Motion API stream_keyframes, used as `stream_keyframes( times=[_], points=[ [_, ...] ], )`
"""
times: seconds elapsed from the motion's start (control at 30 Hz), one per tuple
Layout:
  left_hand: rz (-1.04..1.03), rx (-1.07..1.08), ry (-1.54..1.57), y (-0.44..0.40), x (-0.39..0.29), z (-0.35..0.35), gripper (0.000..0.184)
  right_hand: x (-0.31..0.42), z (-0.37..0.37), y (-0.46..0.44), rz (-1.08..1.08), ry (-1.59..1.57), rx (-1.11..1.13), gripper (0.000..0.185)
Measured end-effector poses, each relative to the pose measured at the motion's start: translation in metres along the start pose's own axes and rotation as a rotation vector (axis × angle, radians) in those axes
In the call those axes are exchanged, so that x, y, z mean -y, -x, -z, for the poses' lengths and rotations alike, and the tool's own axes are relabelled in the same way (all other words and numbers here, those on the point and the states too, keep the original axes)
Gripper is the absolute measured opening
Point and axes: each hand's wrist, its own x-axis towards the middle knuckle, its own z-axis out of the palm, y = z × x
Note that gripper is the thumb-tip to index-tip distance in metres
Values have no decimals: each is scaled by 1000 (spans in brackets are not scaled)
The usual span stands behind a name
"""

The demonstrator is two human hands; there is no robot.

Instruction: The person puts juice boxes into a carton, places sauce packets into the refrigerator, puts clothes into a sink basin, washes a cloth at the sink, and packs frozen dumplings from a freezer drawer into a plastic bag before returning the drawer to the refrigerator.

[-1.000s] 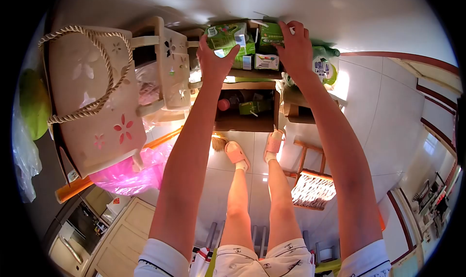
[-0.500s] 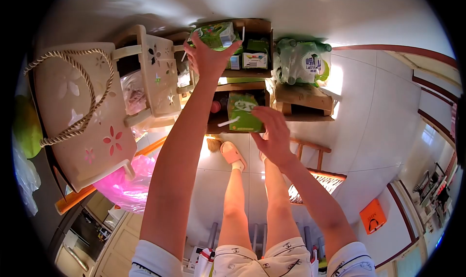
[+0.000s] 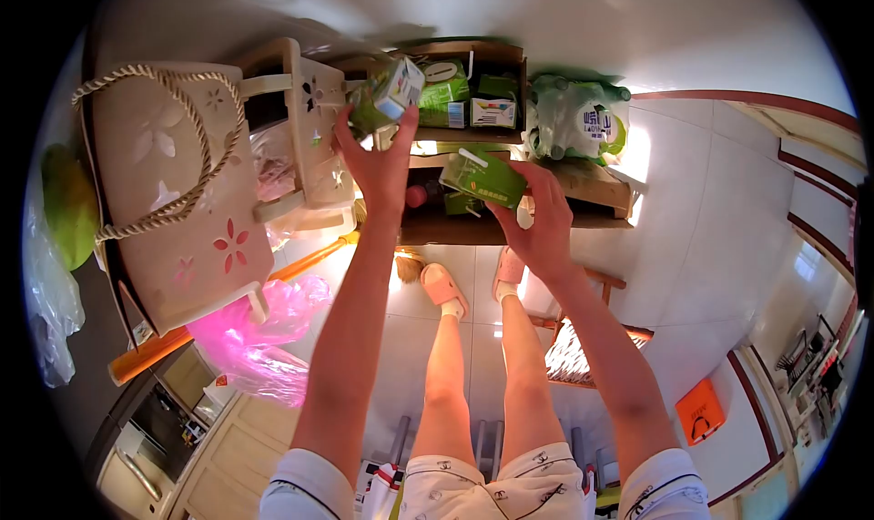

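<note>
Green rectangular cartons (image 3: 485, 177), smooth and glossy

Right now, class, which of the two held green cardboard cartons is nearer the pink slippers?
The carton in the right hand, over the nearer brown cardboard box; the other carton, in the left hand, is farther.

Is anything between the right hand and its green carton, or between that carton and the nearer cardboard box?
Nothing visible: the right hand grips its green carton directly, over the nearer cardboard box. Inside that box, a second carton lies partly hidden behind the held one.
</note>
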Motion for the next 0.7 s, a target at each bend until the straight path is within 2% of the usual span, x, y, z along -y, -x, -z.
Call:
stream_keyframes(
  times=[0.1, 0.17, 0.2, 0.33, 0.43, 0.47, 0.6, 0.7],
  points=[
    [132, 62, 258, 35, 4, 23, 77, -14, -2, 3, 0, 69, 196, 44],
    [81, 86, 135, 60, 13, 39, 77, -30, -10, 12, -15, 101, 244, 45],
    [-40, 91, 62, 73, 24, 45, 79, -35, -13, 12, -20, 116, 266, 45],
    [-121, 219, -182, 111, 20, 65, 83, -43, -21, 1, 47, 442, 141, 50],
    [-114, 241, -328, 117, 23, 65, 85, -39, -26, -7, 36, 424, 161, 51],
    [-6, 278, -287, 118, 25, 63, 85, -43, -30, -7, 22, 431, 209, 52],
    [39, 319, -247, 120, 31, 58, 80, -47, -24, -1, 61, 480, 261, 56],
    [-1, 203, -160, 133, 39, 62, 74, -36, -17, 14, 96, 515, 308, 57]
  ],
)
